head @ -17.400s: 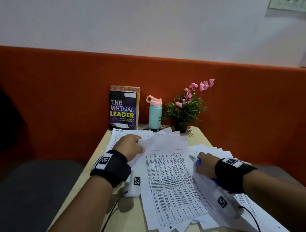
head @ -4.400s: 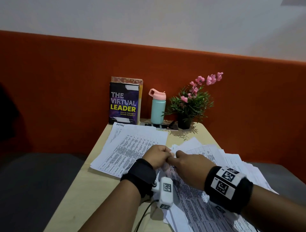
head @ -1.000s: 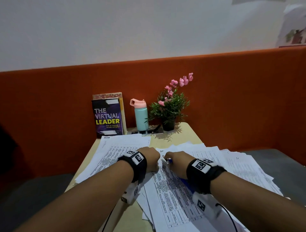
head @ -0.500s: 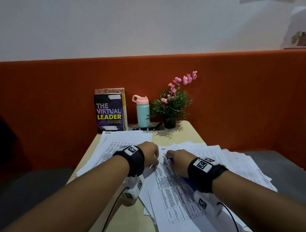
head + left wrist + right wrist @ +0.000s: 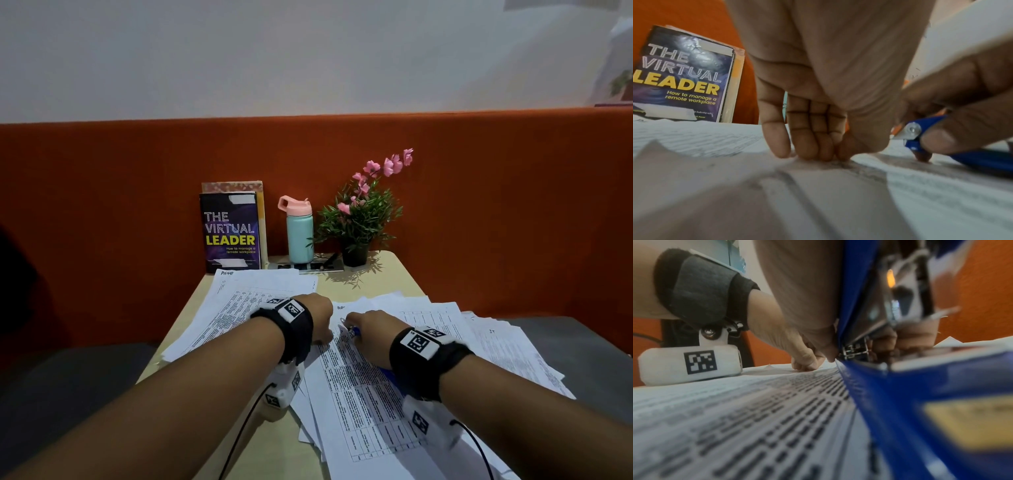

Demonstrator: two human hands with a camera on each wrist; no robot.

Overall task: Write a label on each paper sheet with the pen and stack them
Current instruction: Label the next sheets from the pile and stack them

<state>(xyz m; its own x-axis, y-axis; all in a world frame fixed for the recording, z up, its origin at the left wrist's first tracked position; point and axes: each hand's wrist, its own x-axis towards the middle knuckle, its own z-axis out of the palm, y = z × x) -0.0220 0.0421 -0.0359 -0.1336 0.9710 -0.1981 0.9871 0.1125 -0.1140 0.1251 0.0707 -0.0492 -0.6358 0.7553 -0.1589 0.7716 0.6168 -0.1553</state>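
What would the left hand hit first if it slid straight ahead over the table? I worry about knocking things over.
Probably the teal bottle: the left hand points roughly toward it over bare table, though the book stands close beside that line.

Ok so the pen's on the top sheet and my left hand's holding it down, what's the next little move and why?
Probably keep writing the label. The right hand holds the blue pen at the top sheet's upper left corner, where only a couple of letters show; the left hand pins it. Then slide it onto the left stack.
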